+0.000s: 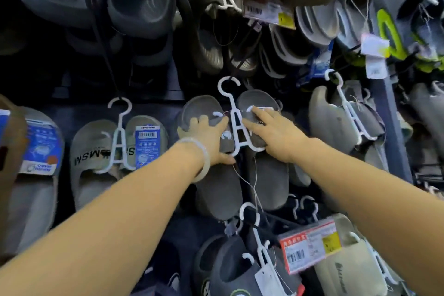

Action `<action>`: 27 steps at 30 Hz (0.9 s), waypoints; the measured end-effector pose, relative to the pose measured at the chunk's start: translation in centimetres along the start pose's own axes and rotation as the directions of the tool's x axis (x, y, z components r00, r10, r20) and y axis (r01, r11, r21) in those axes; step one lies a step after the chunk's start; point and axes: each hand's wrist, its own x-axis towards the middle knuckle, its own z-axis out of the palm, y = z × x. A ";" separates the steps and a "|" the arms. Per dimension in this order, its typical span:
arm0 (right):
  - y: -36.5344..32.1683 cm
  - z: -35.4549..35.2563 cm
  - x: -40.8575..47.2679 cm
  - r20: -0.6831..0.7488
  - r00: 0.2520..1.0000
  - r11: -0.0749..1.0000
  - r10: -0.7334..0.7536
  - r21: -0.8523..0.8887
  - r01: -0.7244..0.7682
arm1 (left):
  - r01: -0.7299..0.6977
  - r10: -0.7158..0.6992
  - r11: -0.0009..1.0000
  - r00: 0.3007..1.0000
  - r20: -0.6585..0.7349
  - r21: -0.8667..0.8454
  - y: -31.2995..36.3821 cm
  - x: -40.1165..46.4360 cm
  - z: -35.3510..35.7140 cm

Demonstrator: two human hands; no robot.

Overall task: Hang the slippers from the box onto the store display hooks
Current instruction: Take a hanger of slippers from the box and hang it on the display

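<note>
Our left hand (211, 137) lies flat with its fingers spread on the left slipper of a dark grey pair of slippers (221, 190), the thumb stretched down toward the foot of the white hanger (234, 118); nothing is gripped, the hand only presses. A pale bangle (203, 151) circles that wrist. Our right hand (274, 132) is likewise open, fingers straight, resting on the right slipper of the pair, fingertips near a small white tag at its strap. The hanger sits between our two hands, and its hook is caught over a dark display hook (242, 65) that slants up and to the right, so the pair hangs on the wall. Thin threads trail down from the hanger. To the left hangs a light grey pair marked MSM (96, 151) on its own white hanger, with a blue label. Below right a red-edged price tag (310, 245) juts out in front of more slippers. Above, other grey slippers crowd the rack.
</note>
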 end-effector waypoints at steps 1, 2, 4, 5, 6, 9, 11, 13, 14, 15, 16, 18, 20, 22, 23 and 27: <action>-0.3 0.6 0.4 0.010 1.000 1.000 0.009 0.004 -0.009 | 0.005 -0.005 1.000 1.000 0.001 -0.017 -0.3 0.4 0.7; -0.5 0.9 0.7 0.022 1.000 1.000 0.018 0.007 -0.018 | 0.005 -0.005 1.000 1.000 0.004 -0.026 -0.5 0.7 1.2; -0.9 1.1 1.0 0.044 0.998 0.999 0.040 0.019 -0.041 | 0.000 0.000 0.999 1.000 0.001 -0.034 -0.8 1.0 1.9; -1.0 1.1 1.0 0.053 0.997 0.998 0.054 0.026 -0.055 | 0.000 0.000 0.999 1.000 -0.003 -0.040 -0.8 1.1 2.0; -1.2 1.1 0.9 0.066 0.996 0.997 0.066 0.026 -0.068 | 0.002 -0.002 0.999 1.000 -0.006 -0.045 -0.8 1.1 2.1; -1.4 0.8 0.0 0.138 0.988 0.997 0.072 0.013 -0.075 | -0.001 0.001 0.999 1.000 0.000 -0.049 -0.3 0.7 2.2; -1.3 0.5 -0.8 0.173 0.983 0.998 0.062 0.009 -0.064 | -0.016 0.016 1.000 1.000 0.010 -0.019 0.3 0.1 2.1; -1.1 -0.1 -2.0 0.185 0.981 0.998 0.059 0.027 -0.065 | -0.048 0.047 0.999 0.999 0.025 0.023 0.9 -0.7 1.7; -0.9 -0.6 -2.7 0.182 0.982 0.997 0.055 0.044 -0.064 | -0.065 0.064 0.997 0.997 0.031 0.039 1.2 -1.2 1.4; -0.8 -1.1 -3.5 0.174 0.983 0.996 0.050 0.061 -0.061 | -0.080 0.078 0.995 0.996 0.033 0.055 1.6 -1.8 1.0; -0.7 -1.7 -4.3 0.166 0.985 0.995 0.045 0.080 -0.059 | -0.091 0.089 0.993 0.995 0.033 0.068 2.0 -2.4 0.4; -0.5 -3.2 -6.1 0.158 0.987 0.992 0.039 0.113 -0.057 | -0.104 0.102 0.992 0.994 0.027 0.072 3.0 -3.9 -0.8; 0.0 -4.7 -8.2 0.150 0.988 0.989 0.029 0.136 -0.050 | -0.104 0.103 0.993 0.995 0.010 0.064 4.2 -5.8 -2.2; 0.7 -6.3 -10.4 0.142 0.990 0.986 0.015 0.164 -0.038 | -0.098 0.098 0.994 0.995 -0.012 0.052 5.6 -8.1 -3.7; 1.1 -6.9 -11.7 0.138 0.990 0.983 0.006 0.180 -0.031 | -0.095 0.096 0.995 0.995 -0.016 0.031 6.4 -9.5 -4.3; 2.2 -8.1 -17.9 0.142 0.988 0.968 -0.054 0.251 0.017 | -0.070 0.071 0.994 0.998 0.000 -0.078 9.4 -16.2 -4.6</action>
